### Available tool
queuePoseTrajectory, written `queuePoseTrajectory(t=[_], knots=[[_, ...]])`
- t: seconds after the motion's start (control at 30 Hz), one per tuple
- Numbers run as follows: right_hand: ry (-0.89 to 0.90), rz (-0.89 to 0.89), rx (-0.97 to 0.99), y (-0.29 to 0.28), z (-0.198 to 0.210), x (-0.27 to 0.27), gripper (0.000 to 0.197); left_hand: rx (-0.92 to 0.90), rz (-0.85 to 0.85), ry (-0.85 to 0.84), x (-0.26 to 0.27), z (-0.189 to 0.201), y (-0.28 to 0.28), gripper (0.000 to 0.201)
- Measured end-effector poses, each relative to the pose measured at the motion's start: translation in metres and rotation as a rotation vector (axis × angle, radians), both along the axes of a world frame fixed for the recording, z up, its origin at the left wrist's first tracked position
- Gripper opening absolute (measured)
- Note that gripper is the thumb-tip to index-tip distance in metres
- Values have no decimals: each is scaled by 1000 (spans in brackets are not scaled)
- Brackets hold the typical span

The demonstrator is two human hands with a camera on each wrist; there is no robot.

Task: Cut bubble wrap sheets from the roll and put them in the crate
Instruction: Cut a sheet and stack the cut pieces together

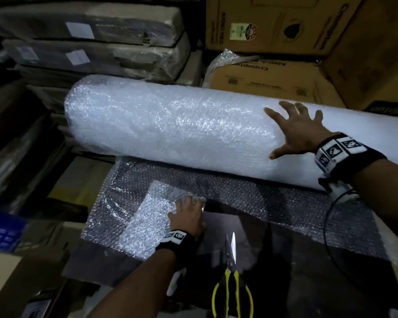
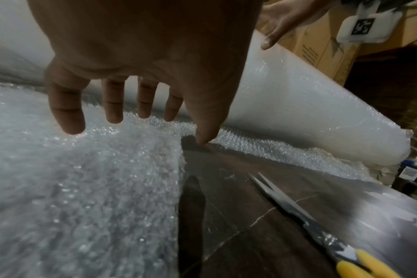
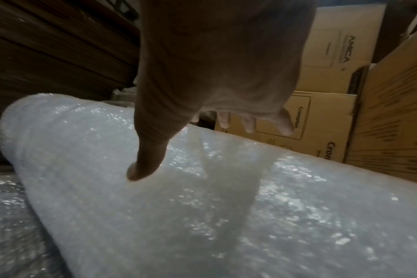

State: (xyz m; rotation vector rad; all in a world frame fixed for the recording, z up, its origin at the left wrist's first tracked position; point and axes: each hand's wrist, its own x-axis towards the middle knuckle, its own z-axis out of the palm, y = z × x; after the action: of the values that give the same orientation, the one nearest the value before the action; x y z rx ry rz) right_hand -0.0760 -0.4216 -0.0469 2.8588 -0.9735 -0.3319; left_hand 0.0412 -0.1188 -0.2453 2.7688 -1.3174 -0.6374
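Bracing the roll (image 1: 170,125), the right hand (image 1: 296,129) lies flat with fingers spread, likely to stop it turning. In front of the roll, the left hand (image 1: 189,216) presses open fingers on a folded sheet (image 1: 147,216); scissors (image 1: 232,267) lie beside it, unheld. No crate is identifiable.

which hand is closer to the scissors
Left. The left hand rests on the folded bubble wrap just beside and beyond the scissors on the floor. The right hand is farther off, spread flat on the roll.
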Motion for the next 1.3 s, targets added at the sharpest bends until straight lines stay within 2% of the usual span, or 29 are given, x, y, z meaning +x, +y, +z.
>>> queuePoseTrajectory(t=[0.1, 0.23, 0.33, 0.43, 0.5, 0.57, 0.63, 0.7, 0.93, 1.03, 1.17, 1.3], knots=[[-95, 42, -92, 24, -2, 4, 118, -72, -12, -29, 5, 13, 12, 58], [-253, 147, -131, 89, -23, 23, 83, -177, 10, -79, 37, 24, 53, 56], [-307, 219, -63, 153, -58, 39, 65, -240, 44, -124, 78, 22, 99, 53], [-241, 231, 21, 227, -107, 52, 55, -237, 87, -153, 117, 8, 157, 47], [-212, 212, 106, 273, -137, 57, 52, -170, 51, -187, 138, -3, 194, 47], [-206, 191, 184, 315, -163, 60, 51, -45, -50, -192, 155, -19, 228, 58], [-134, 139, 261, 346, -180, 60, 61, 69, -166, -181, 167, -35, 253, 70], [-57, 95, 304, 371, -190, 60, 63, 136, -285, -176, 175, -43, 268, 79], [-7, -24, 307, 404, -196, 54, 68, 129, -426, -191, 192, -24, 281, 73], [-37, -41, 282, 411, -196, 54, 76, 8, -492, -215, 191, -19, 280, 72], [-1, -14, 285, 419, -201, 54, 63, 40, -678, -134, 183, -23, 276, 90], [-8, -22, 285, 420, -200, 55, 60, 1, -721, -150, 185, -26, 279, 75]])
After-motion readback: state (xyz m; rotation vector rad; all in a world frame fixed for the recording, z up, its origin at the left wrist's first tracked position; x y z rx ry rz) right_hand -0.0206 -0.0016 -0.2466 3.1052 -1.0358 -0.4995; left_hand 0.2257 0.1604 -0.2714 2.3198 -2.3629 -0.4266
